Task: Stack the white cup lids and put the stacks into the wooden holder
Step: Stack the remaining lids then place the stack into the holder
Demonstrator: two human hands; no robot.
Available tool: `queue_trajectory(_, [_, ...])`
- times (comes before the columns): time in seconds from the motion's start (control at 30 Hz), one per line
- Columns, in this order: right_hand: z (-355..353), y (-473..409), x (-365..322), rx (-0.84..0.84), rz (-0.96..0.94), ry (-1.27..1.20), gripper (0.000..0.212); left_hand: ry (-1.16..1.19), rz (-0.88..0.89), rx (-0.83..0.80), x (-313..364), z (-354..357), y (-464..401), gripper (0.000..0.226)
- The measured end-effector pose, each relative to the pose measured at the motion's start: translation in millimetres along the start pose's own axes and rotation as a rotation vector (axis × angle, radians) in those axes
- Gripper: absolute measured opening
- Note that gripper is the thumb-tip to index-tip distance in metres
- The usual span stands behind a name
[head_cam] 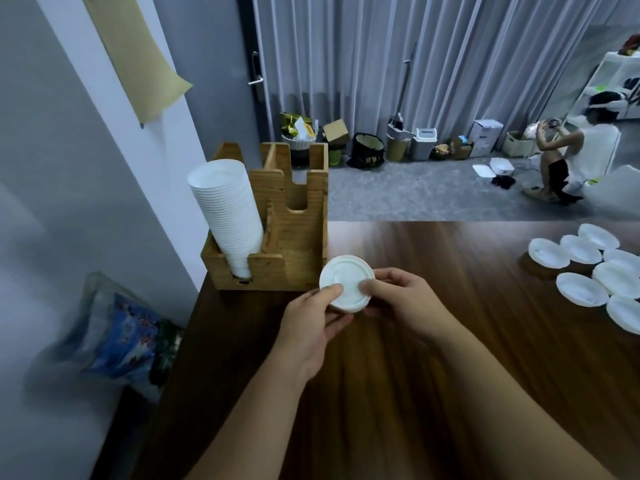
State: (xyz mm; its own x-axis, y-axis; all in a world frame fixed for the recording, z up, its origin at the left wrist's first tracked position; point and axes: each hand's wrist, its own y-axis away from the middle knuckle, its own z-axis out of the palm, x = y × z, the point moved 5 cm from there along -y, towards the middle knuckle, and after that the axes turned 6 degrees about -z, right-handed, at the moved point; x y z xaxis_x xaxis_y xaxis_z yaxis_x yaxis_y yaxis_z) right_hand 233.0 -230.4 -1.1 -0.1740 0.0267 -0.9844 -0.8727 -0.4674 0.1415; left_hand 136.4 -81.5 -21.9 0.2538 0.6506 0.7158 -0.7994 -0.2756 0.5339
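One tall stack [227, 216] fills the wooden holder [294, 237]; both hands [349, 303] clutch a short lid stack [346, 284], loose lids [588, 268] waiting far right

No text, label, brand, number or sign can be read anywhere here: the print on the blue plastic bag [117, 337] beside the table is blurred, and the boxes [485, 136] by the curtain are too small to tell.
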Motion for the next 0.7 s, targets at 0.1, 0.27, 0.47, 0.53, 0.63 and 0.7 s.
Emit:
queue_trajectory(0.1, [13.4,-16.9,-18.9,-0.071,-0.069,0.067,0.032,0.150,0.068,0.110,18.3,-14.0,-1.8,0.023])
queue_trajectory(0.27, [25.7,-55.4,-27.7,-0.116,-0.176,0.502,0.035,0.279,0.100,0.256,41.5,-24.4,-9.1,0.012])
queue_trajectory(0.47, [43.1,-77.1,-24.8,-0.270,-0.238,0.839,0.073,0.383,0.113,0.354,44.1,-8.5,-21.5,0.032])
queue_trajectory(0.53, [41.3,-80.2,-23.8,-0.276,-0.271,0.890,0.075,0.456,0.104,0.360,43.7,-2.8,-27.0,0.029])
queue_trajectory(0.63, [37.8,-82.9,-23.1,-0.310,-0.340,1.002,0.080,0.539,0.120,0.378,44.8,5.7,-35.3,0.028])
queue_trajectory(0.7, [36.6,-84.2,-21.2,-0.346,-0.334,1.051,0.083,0.559,0.115,0.408,43.7,9.6,-41.2,0.028])
